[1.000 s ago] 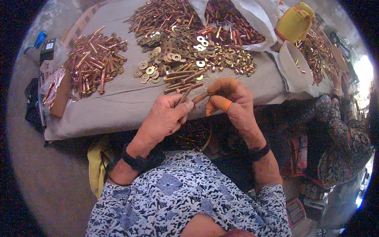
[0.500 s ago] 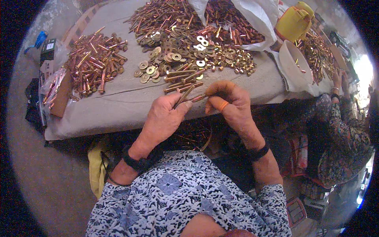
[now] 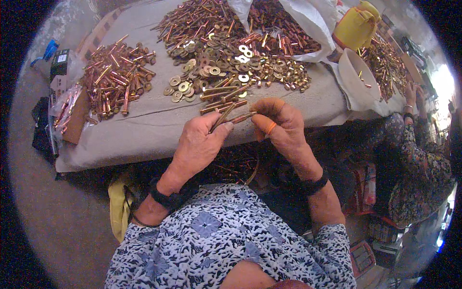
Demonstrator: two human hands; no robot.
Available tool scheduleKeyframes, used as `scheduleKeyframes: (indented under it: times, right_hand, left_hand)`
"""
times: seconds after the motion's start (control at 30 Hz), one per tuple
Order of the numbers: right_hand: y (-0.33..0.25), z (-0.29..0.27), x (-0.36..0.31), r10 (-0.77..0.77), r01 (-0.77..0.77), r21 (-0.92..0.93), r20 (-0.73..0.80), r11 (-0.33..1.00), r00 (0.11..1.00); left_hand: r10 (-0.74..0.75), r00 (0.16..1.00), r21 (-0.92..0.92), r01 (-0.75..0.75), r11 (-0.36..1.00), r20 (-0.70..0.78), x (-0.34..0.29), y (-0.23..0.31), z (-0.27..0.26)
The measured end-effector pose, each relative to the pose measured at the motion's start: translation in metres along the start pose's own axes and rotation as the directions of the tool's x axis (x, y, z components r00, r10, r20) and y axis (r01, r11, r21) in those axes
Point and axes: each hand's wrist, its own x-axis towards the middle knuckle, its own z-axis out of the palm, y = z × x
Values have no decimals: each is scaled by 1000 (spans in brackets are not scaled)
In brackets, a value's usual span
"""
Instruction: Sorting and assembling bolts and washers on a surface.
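Note:
My left hand (image 3: 198, 144) and my right hand (image 3: 279, 126) meet over the near edge of a cloth-covered table (image 3: 144, 135). Between their fingertips they pinch copper-coloured bolts (image 3: 236, 117); the left hand holds a long one that slants up to the right, and the right hand grips the end of another. Orange rubber caps cover my right thumb and a finger. Just beyond the hands lie loose bolts and a spread of brass washers (image 3: 211, 72).
A separate heap of copper bolts (image 3: 115, 82) lies at the table's left. A white bag of bolts (image 3: 284, 29), a yellow jug (image 3: 355, 26) and a white bowl (image 3: 358, 77) stand at the back right. Another person in a patterned sleeve (image 3: 414, 139) works at the right.
My hands stay at the table's near edge. The right fingers have shifted slightly on the bolt, and the left hand's bolt is tilted a little more.

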Motion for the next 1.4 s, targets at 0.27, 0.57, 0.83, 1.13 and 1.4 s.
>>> scheduleKeyframes:
  times: [0.27,0.57,0.83,1.13,1.4]
  right_hand:
    - [-4,-3,1,-88,94,-240,34,966,996]
    - [-14,-8,0,-170,181,-524,69,833,983]
    - [-13,-5,-1,-200,206,-420,59,884,978]
    - [-22,-8,-5,-138,175,-440,114,881,984]
    - [-12,-9,-5,-119,138,-426,73,894,990]
  left_hand:
    - [61,997,58,-63,996,42,0,0,-4]
    - [130,990,91,-135,987,56,-1,-1,1]
    - [-65,988,-93,79,993,143,0,6,-2]
    - [-235,904,-323,355,877,356,-3,7,-6]
    - [-89,976,-174,125,977,201,-2,-1,3]
